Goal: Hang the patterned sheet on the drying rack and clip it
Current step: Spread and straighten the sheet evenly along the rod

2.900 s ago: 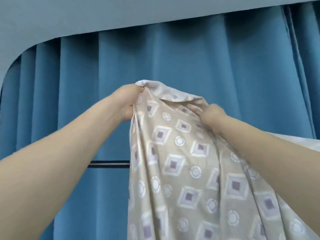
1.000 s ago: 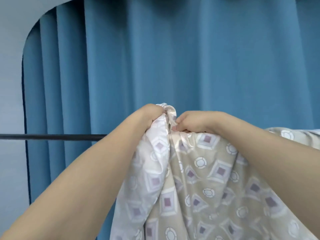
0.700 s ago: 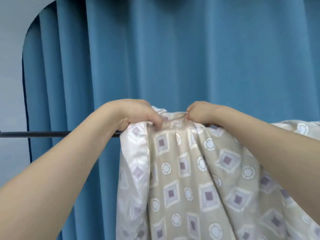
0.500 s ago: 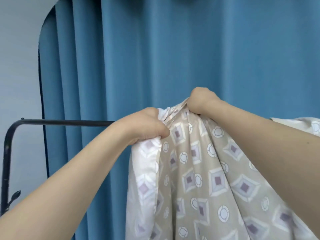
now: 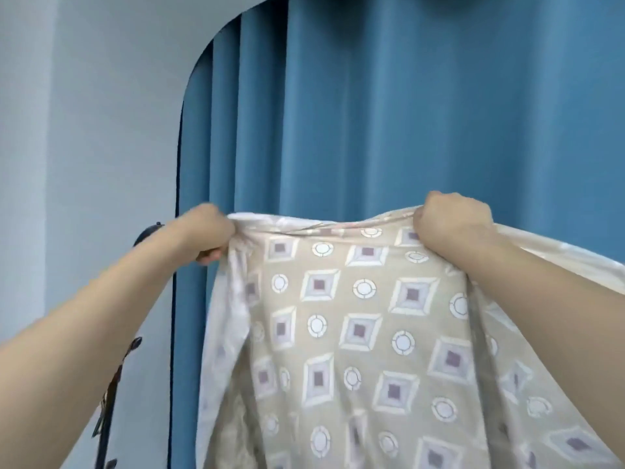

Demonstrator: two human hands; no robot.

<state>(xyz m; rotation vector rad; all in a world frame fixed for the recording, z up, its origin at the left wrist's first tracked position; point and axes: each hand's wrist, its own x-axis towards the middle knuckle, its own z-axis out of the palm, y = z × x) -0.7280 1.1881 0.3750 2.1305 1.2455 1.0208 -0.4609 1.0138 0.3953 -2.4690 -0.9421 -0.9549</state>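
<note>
The patterned sheet (image 5: 355, 326), beige with white diamonds and circles, hangs spread in front of me. My left hand (image 5: 206, 231) grips its top edge at the left, and my right hand (image 5: 449, 221) grips the same edge at the right, so the edge is stretched between them. Only the curved left corner of the black drying rack (image 5: 147, 231) shows, just behind my left wrist, with its upright (image 5: 106, 424) running down below my forearm. The sheet hides the rack's top bar. I cannot tell whether the sheet lies over the bar.
A blue pleated curtain (image 5: 389, 113) fills the background behind the sheet. A pale grey wall (image 5: 84, 130) lies to the left. Small dark clips (image 5: 135, 343) sit along the rack's upright.
My hands have moved apart along the sheet's top edge, spreading the bunched fabric wide. The view has shifted, so the rack's left corner now sits behind my left wrist.
</note>
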